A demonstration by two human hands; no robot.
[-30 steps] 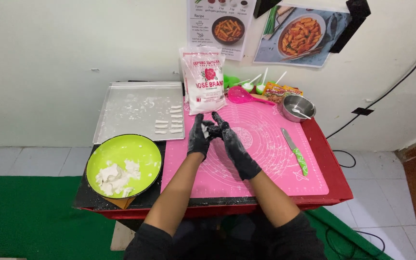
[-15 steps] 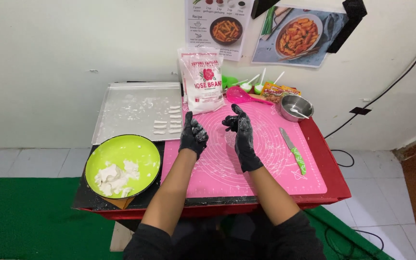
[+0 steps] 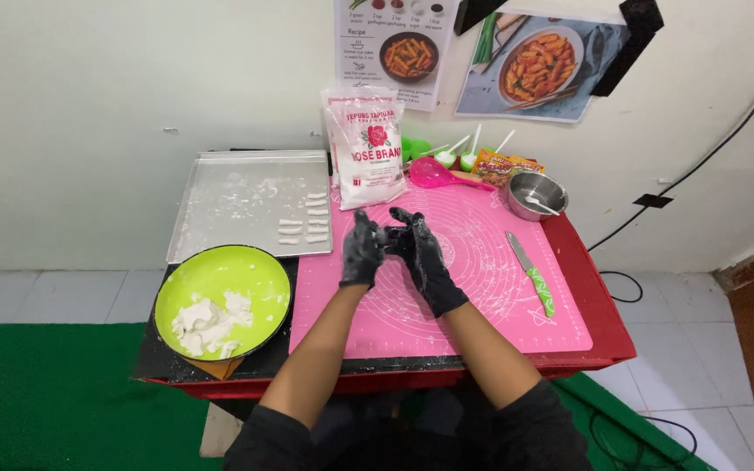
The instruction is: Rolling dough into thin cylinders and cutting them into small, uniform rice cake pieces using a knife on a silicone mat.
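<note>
Dough piece hidden between gloved hands, left hand (image 3: 362, 251), right hand (image 3: 421, 253), pressed together above pink mat (image 3: 482, 288)

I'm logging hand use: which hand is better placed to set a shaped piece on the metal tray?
Left, probably. The left hand is nearer the metal tray; the right hand would have to cross over it.

white flour bag (image 3: 365, 144) with red label stands upright at mat's far edge, against wall | small orange-yellow packet (image 3: 496, 165) lies at far edge, right of bag | two food posters (image 3: 393, 48) (image 3: 544, 65) hang on wall above
</note>
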